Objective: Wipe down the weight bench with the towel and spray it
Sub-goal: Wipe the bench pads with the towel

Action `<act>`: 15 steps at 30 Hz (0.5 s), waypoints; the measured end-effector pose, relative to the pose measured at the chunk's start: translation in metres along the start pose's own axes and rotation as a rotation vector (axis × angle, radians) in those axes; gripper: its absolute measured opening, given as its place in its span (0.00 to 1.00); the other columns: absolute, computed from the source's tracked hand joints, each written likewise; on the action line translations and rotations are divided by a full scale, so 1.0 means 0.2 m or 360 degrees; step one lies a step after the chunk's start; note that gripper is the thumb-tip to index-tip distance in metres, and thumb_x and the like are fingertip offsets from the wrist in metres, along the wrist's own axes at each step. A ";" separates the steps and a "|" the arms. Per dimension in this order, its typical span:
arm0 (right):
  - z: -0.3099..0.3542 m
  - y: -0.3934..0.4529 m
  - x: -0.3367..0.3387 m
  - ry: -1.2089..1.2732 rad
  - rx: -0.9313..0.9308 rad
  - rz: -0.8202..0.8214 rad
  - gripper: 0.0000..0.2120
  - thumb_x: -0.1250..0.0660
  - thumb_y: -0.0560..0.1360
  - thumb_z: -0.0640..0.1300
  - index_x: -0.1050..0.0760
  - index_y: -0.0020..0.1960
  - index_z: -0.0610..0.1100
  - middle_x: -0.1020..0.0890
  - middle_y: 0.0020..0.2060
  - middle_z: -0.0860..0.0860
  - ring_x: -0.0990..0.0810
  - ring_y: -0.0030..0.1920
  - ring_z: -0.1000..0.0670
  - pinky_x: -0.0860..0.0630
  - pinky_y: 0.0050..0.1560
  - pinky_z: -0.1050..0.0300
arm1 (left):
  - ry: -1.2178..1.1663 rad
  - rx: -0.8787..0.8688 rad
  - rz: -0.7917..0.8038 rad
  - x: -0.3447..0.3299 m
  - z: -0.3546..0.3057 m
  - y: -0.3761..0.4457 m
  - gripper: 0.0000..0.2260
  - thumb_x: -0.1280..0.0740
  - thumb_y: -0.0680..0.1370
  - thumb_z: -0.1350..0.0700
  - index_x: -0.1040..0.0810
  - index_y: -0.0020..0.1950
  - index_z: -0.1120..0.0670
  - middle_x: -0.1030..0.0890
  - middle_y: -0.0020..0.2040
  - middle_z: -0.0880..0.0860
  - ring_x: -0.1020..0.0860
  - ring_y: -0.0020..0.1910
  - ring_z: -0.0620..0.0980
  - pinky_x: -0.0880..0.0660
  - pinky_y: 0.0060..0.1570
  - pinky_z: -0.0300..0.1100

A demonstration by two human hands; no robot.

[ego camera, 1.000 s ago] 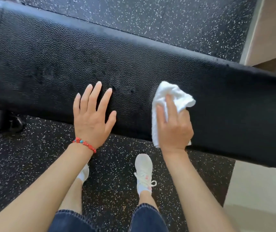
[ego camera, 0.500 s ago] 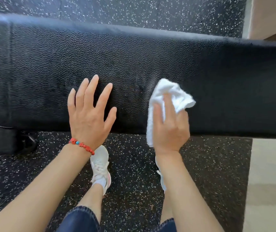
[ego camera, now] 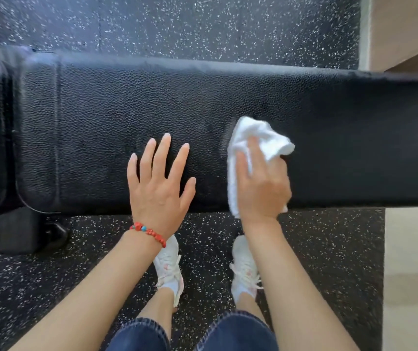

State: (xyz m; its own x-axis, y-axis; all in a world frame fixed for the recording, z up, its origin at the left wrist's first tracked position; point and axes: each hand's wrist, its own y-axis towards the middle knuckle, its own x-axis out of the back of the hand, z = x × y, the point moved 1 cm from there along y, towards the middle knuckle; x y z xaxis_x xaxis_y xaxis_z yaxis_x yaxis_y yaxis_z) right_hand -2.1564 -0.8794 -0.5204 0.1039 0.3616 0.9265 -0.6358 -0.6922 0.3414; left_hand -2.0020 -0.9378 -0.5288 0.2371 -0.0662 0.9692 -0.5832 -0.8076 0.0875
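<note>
- Since the earlier frame, the worktop [ego camera: 228, 102] shows more of its left end; both feet stand together.
- Left hand [ego camera: 158, 188] flat, fingers spread, on the worktop.
- Right hand [ego camera: 262, 188] grip curled round the towel [ego camera: 258, 138], bunched on the worktop's near half.

On the pebbled black bench [ego camera: 152, 102] lies a white towel [ego camera: 258, 138]; below it, black white-flecked floor [ego camera: 316, 249], white shoes [ego camera: 168, 267].

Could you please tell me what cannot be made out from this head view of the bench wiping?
- Spray bottle: not in view.
- Weight bench: right end cut off by the frame edge; left end blurred.
- Towel: its lower part is hidden under the right hand.
- Bench surface beneath the left hand: covered by the flat palm.
</note>
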 end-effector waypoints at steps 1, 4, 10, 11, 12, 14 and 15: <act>0.04 0.01 -0.01 0.0048 0.0133 0.0003 0.12 0.36 0.73 0.48 0.18 0.48 0.43 0.25 0.26 0.44 0.29 0.24 0.46 0.32 0.23 0.59 | -0.0011 -0.0001 -0.0001 0.01 0.01 0.00 0.21 0.40 0.77 0.50 0.29 0.68 0.54 0.31 0.70 0.60 0.33 0.68 0.62 0.40 0.66 0.61; -0.03 0.08 0.00 0.0000 0.0329 0.0013 0.09 0.33 0.73 0.49 0.17 0.47 0.46 0.26 0.25 0.46 0.29 0.24 0.47 0.32 0.23 0.58 | -0.0007 0.0027 -0.0021 0.03 0.04 0.02 0.21 0.40 0.77 0.50 0.29 0.68 0.54 0.32 0.70 0.60 0.34 0.68 0.62 0.41 0.66 0.61; -0.25 0.30 -0.06 0.0023 -0.0557 0.0281 0.16 0.39 0.76 0.53 0.24 0.62 0.50 0.22 0.46 0.38 0.24 0.45 0.39 0.34 0.35 0.52 | 0.0036 0.0199 -0.0040 0.05 0.20 0.14 0.21 0.40 0.77 0.51 0.31 0.69 0.55 0.34 0.71 0.61 0.38 0.70 0.63 0.45 0.67 0.61; -0.20 0.29 -0.07 0.0086 -0.0652 0.0285 0.17 0.41 0.77 0.54 0.26 0.63 0.51 0.23 0.47 0.38 0.24 0.46 0.39 0.36 0.36 0.52 | 0.0034 0.0204 -0.0038 0.05 0.21 0.16 0.21 0.41 0.77 0.51 0.31 0.69 0.55 0.34 0.71 0.62 0.38 0.70 0.63 0.45 0.67 0.62; -0.13 0.27 -0.08 0.0133 -0.0598 0.0284 0.17 0.41 0.78 0.53 0.27 0.63 0.49 0.23 0.46 0.38 0.24 0.44 0.40 0.36 0.36 0.52 | 0.0040 0.0200 -0.0040 0.04 0.22 0.16 0.21 0.41 0.77 0.51 0.31 0.69 0.55 0.34 0.71 0.62 0.38 0.70 0.63 0.44 0.67 0.62; 0.09 0.24 -0.09 0.0191 -0.0167 0.0253 0.13 0.39 0.76 0.48 0.23 0.58 0.46 0.22 0.39 0.39 0.24 0.35 0.43 0.34 0.32 0.56 | 0.0074 0.0187 -0.0061 0.02 0.22 0.17 0.21 0.42 0.78 0.51 0.31 0.70 0.55 0.34 0.71 0.62 0.37 0.70 0.63 0.44 0.67 0.61; 0.18 0.22 -0.10 0.0162 0.0051 0.0154 0.12 0.37 0.75 0.47 0.20 0.54 0.45 0.22 0.33 0.41 0.25 0.31 0.44 0.33 0.29 0.58 | 0.0082 0.0184 -0.0065 0.01 0.22 0.17 0.21 0.42 0.78 0.50 0.32 0.70 0.55 0.34 0.71 0.62 0.37 0.70 0.63 0.44 0.67 0.61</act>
State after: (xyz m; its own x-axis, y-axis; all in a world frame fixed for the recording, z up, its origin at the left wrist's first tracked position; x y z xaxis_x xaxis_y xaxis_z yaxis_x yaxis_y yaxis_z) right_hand -2.1591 -0.9408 -0.5187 -0.0357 0.3523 0.9352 -0.6139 -0.7461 0.2576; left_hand -1.9860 -0.9911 -0.5340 0.2166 -0.0039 0.9763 -0.4796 -0.8714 0.1029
